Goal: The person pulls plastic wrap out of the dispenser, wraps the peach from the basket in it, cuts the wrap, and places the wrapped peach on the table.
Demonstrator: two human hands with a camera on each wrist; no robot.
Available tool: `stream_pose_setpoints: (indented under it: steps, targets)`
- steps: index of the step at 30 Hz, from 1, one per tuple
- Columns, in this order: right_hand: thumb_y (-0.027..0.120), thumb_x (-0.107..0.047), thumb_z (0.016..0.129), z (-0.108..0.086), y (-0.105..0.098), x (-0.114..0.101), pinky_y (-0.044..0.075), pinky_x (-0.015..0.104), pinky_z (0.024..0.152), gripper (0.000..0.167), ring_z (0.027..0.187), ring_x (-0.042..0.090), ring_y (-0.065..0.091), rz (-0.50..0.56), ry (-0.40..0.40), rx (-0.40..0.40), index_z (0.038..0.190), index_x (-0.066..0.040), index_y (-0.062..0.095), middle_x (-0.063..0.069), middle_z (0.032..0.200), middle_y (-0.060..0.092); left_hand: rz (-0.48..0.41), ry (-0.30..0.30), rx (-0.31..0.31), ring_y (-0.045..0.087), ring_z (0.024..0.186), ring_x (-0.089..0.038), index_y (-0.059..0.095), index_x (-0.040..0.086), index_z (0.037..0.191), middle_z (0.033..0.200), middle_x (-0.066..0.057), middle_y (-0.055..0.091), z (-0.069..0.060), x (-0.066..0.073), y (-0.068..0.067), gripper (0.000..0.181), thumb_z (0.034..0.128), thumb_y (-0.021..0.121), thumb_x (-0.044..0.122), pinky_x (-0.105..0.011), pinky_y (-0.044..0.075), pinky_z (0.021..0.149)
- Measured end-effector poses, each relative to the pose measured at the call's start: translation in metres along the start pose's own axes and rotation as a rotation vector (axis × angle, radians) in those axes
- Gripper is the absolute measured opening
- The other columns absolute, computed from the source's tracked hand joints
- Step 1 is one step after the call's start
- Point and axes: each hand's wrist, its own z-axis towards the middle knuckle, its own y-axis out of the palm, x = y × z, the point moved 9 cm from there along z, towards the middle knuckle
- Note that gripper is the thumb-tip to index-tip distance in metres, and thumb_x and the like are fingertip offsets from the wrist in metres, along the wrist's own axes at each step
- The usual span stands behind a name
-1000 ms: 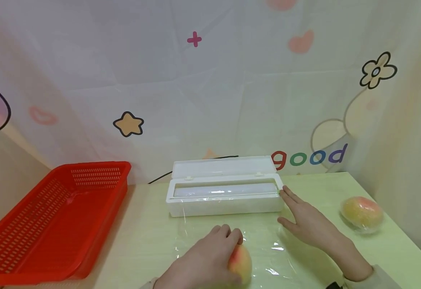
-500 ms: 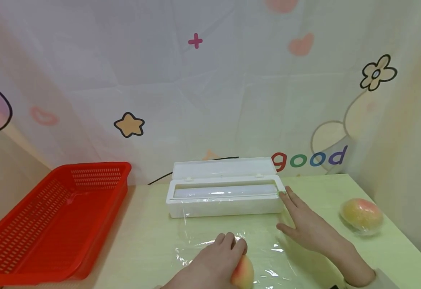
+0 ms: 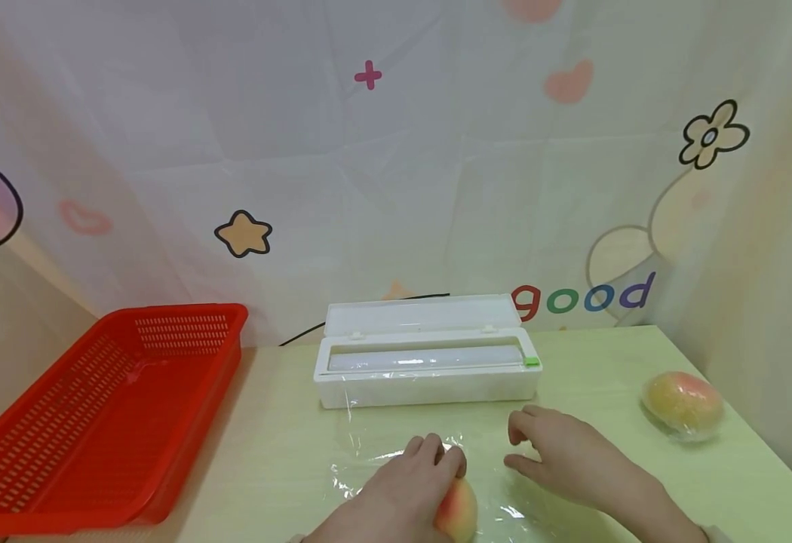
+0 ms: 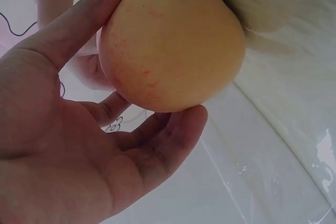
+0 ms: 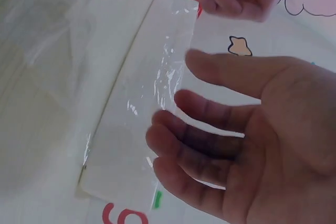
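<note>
My left hand (image 3: 396, 494) grips a yellow-pink peach (image 3: 458, 511) near the front of the table. In the left wrist view the thumb and fingertips curl round the peach (image 4: 173, 45). Clear cling film (image 3: 369, 460) spreads from the white cling film dispenser (image 3: 430, 388) toward me, under and around the hands. The dispenser's lid (image 3: 423, 315) is raised, and a film roll (image 3: 423, 357) lies inside. A green slider (image 3: 531, 362) sits at its right end. My right hand (image 3: 566, 456) hovers in front of that end, fingers loosely bent; the right wrist view shows nothing held.
A red plastic basket (image 3: 195, 422) stands on the left. Another peach (image 3: 683, 404), wrapped in film, lies at the right side of the table (image 3: 613, 362). A printed curtain (image 3: 396, 181) hangs behind the table.
My right hand has left the dispenser's right end and moved toward me, its fingers bending; the green slider is now exposed. My left hand, with the peach, has shifted slightly toward me and right.
</note>
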Motion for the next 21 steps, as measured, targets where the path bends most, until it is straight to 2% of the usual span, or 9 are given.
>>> stream_pose_setpoints:
  steps: [4,6,8,10,12,16,19,21]
  targets:
    - [0.085,-0.032,0.083,-0.006,0.019,-0.011,0.039,0.028,0.057,0.033,0.061,0.007,0.043,0.047,-0.013,-0.174,0.077,-0.025,0.054,-0.013,0.068,0.047,0.042,0.015,0.007,0.043,0.088,-0.009,0.053,0.021,0.111,0.098,0.006,0.045,-0.001,0.001,0.002,0.06,0.0664,0.092,0.028,-0.019,0.042,0.069]
    - [0.085,-0.031,0.082,-0.012,0.03,-0.014,0.037,0.028,0.055,0.032,0.058,0.009,0.044,0.092,0.047,-0.269,0.073,-0.026,0.055,-0.011,0.064,0.047,0.062,0.023,0.007,0.044,0.088,-0.01,0.054,0.02,0.113,0.098,0.006,0.045,-0.002,0.002,0.003,0.06,0.0676,0.091,0.03,-0.019,0.042,0.069]
    - [0.083,-0.028,0.082,-0.018,0.038,-0.016,0.035,0.029,0.054,0.03,0.056,0.011,0.045,0.107,0.099,-0.33,0.069,-0.026,0.056,-0.009,0.062,0.047,0.09,0.027,0.005,0.045,0.089,-0.01,0.054,0.02,0.115,0.1,0.006,0.046,-0.004,0.002,0.003,0.058,0.0703,0.089,0.032,-0.02,0.044,0.07]
    - [0.08,-0.021,0.081,-0.023,0.043,-0.019,0.034,0.03,0.053,0.027,0.055,0.012,0.045,0.1,0.135,-0.359,0.067,-0.026,0.056,-0.009,0.061,0.048,0.115,0.024,-0.003,0.046,0.093,-0.011,0.054,0.02,0.118,0.104,0.005,0.048,-0.006,0.002,0.003,0.06,0.0725,0.088,0.04,-0.023,0.046,0.074]
    - [0.077,-0.016,0.076,-0.025,0.046,-0.024,0.031,0.03,0.052,0.027,0.054,0.012,0.04,0.069,0.11,-0.35,0.065,-0.026,0.054,-0.009,0.059,0.043,0.164,0.024,-0.004,0.048,0.099,-0.013,0.055,0.02,0.12,0.109,0.004,0.049,-0.008,0.002,0.003,0.058,0.0757,0.085,0.042,-0.026,0.048,0.079]
    - [0.076,-0.013,0.072,-0.024,0.05,-0.031,0.028,0.029,0.052,0.028,0.053,0.01,0.034,0.041,0.039,-0.337,0.063,-0.026,0.053,-0.01,0.059,0.038,0.237,0.024,0.01,0.047,0.109,-0.015,0.055,0.019,0.121,0.119,0.0,0.047,-0.01,0.005,0.003,0.046,0.0825,0.079,0.026,-0.027,0.049,0.081]
    - [0.075,-0.012,0.076,-0.023,0.054,-0.031,0.03,0.028,0.052,0.027,0.053,0.009,0.035,0.06,0.024,-0.354,0.065,-0.027,0.055,-0.011,0.059,0.039,0.259,0.029,0.032,0.046,0.108,-0.015,0.055,0.017,0.117,0.119,-0.001,0.045,-0.01,0.008,0.003,0.038,0.0839,0.071,0.01,-0.024,0.048,0.077]
    - [0.075,-0.011,0.077,-0.024,0.056,-0.031,0.031,0.028,0.051,0.028,0.053,0.009,0.038,0.088,0.02,-0.357,0.066,-0.028,0.056,-0.011,0.058,0.041,0.268,0.034,0.051,0.045,0.103,-0.014,0.055,0.016,0.115,0.115,0.0,0.045,-0.01,0.01,0.003,0.034,0.0849,0.068,0.008,-0.022,0.046,0.074]
